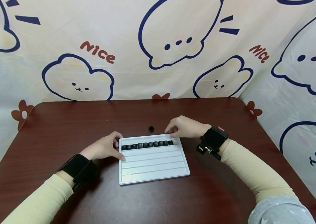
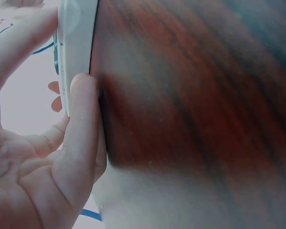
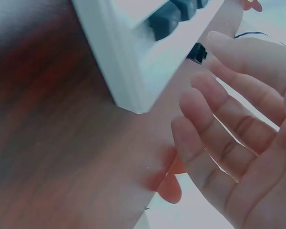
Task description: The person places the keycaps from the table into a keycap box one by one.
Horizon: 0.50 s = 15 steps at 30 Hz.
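A white ridged tray (image 1: 152, 165) lies on the table with a row of several black keycaps (image 1: 145, 145) along its far part. My left hand (image 1: 105, 147) grips the tray's left edge, its thumb on the top face and other fingers against the side. In the left wrist view, the hand (image 2: 52, 157) holds that white edge close to the tabletop. My right hand (image 1: 187, 127) hovers by the far right corner, fingers loosely bent. The right wrist view shows that hand (image 3: 243, 129) holding nothing. One loose black keycap (image 1: 151, 128) sits behind the tray.
The brown wooden table (image 1: 90, 124) has rounded far corners. A pale curtain (image 1: 130, 81) with cloud drawings hangs behind it and along the right side. Black bands (image 1: 214, 140) are strapped round both wrists.
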### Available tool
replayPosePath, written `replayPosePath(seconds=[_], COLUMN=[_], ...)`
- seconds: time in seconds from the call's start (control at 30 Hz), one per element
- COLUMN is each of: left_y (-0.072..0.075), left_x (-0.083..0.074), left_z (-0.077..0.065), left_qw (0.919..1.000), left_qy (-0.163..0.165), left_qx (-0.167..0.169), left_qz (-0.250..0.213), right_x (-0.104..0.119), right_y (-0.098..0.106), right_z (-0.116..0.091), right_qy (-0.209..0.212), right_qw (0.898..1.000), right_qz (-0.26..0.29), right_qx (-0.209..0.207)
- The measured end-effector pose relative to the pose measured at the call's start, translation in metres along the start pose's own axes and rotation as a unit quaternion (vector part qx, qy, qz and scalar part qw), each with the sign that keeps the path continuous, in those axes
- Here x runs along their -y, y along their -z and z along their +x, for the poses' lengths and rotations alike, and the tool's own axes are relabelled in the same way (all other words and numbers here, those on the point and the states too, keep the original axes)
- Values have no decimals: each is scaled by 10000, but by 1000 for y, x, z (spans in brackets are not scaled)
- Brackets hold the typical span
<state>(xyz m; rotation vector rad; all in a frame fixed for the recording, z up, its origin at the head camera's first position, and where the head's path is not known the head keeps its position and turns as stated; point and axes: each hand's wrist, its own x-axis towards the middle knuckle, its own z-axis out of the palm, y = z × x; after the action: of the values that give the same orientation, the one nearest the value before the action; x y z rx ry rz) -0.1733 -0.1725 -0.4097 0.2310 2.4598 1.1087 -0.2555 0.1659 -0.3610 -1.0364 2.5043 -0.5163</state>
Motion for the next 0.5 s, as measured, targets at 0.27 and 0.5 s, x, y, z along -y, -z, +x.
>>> replayPosePath(seconds=[0.27,0.5], left_y=[1,0], left_x=[0,-1], left_z=[-1,0], left_qw=[10000,10000], left_qy=[13,0], left_qx=[15,20], left_qz=[64,66], right_x=[8,10], right_y=[5,3], right_z=[21,38], right_qy=[-8,-124], right_qw=[10000,9999], right_qz=[35,28], right_qx=[-69,-16])
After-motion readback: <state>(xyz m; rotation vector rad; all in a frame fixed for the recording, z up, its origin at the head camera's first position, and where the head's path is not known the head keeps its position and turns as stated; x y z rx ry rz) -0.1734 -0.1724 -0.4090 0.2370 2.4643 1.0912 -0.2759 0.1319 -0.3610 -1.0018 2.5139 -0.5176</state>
